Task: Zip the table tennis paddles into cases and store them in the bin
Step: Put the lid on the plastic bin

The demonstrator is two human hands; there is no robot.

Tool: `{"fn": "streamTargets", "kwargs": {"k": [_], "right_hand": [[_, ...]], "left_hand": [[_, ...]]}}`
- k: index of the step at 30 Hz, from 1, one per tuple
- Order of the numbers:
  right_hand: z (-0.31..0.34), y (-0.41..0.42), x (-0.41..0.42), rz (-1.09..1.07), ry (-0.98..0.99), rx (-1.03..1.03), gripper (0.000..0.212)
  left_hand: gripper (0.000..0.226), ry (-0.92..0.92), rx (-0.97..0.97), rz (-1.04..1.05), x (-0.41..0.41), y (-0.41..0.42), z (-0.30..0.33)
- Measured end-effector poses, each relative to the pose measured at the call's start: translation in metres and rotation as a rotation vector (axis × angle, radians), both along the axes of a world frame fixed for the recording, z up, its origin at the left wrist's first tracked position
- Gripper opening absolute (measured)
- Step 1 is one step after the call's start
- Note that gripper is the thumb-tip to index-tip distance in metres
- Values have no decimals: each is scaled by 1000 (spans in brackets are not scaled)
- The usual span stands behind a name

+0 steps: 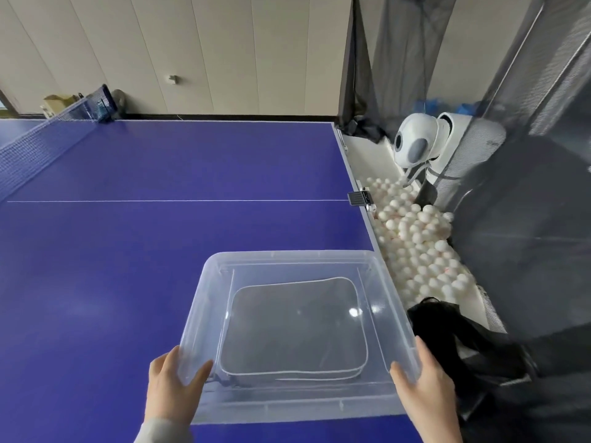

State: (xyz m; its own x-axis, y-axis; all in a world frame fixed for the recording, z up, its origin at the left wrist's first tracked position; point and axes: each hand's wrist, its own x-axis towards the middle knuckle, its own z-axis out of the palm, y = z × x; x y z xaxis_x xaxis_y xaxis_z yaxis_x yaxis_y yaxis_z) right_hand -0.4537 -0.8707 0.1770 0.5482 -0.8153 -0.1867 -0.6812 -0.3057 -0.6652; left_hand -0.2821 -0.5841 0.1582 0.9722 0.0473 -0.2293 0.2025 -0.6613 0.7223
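Blue table (pixel 128 251) fills view. Clear bin (pixel 390 302) stands at near right corner of table. Dark zipped cases (pixel 294 327) lie stacked inside bin. Left hand (pixel 174 383) grips bin's near-left corner, right hand (pixel 422 378) its near-right corner.

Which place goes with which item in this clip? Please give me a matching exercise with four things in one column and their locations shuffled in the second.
Things:
1. dark cases
2. clear bin
3. white balls
4. net

Places:
A. in the tray beside the table's right edge
B. stretched across the table at far left
C. lying inside the bin
D. on the blue table, held at its near corners by the left hand and right hand

Pairs: 1-C, 2-D, 3-A, 4-B
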Motion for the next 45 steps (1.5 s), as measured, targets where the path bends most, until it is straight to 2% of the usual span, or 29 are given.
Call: {"fn": "streamTargets", "kwargs": {"k": [8, 10, 12, 15, 17, 18, 20, 22, 26, 29, 31, 34, 40, 45], "right_hand": [[-13, -5, -1, 54, 78, -8, 68], [-13, -13, 3, 57, 86, -61, 68], [-11, -23, 12, 28, 32, -16, 73], [-15, -39, 29, -10, -9, 153, 86], [-23, -48, 36, -50, -8, 275, 92], [-27, -50, 37, -77, -18, 329, 94], [-34, -53, 37, -122, -45, 388, 97], [-37, -52, 35, -139, -48, 340, 96], [-34, -48, 35, -119, -57, 102, 81], [-32, -45, 36, -50, -27, 16, 77], [-32, -44, 36, -33, -19, -16, 78], [-31, -43, 37, -17, -17, -49, 78], [-28, -39, 38, 25, -3, -141, 69], [-28, -38, 38, 39, 21, -161, 68]], "left_hand": [[72, 44, 20, 7, 5, 3, -11], [89, 86, 18, 36, 17, 8, -9], [102, 151, -5, 30, 34, 12, -8], [117, 344, -226, 54, 55, 15, -11], [114, 471, -357, 65, 61, 16, -15], [104, 493, -375, 57, 61, 16, -17], [70, 444, -351, 43, 60, 17, -21], [43, 336, -304, 33, 56, 16, -21], [22, 36, -299, -46, 45, 12, -20], [32, -88, -225, -96, 43, 11, -21], [38, -88, -182, -104, 44, 11, -22], [32, -71, -122, -122, 46, 13, -23], [33, -166, -58, -169, 44, 14, -22], [46, -178, -67, -192, 42, 14, -21]]}}
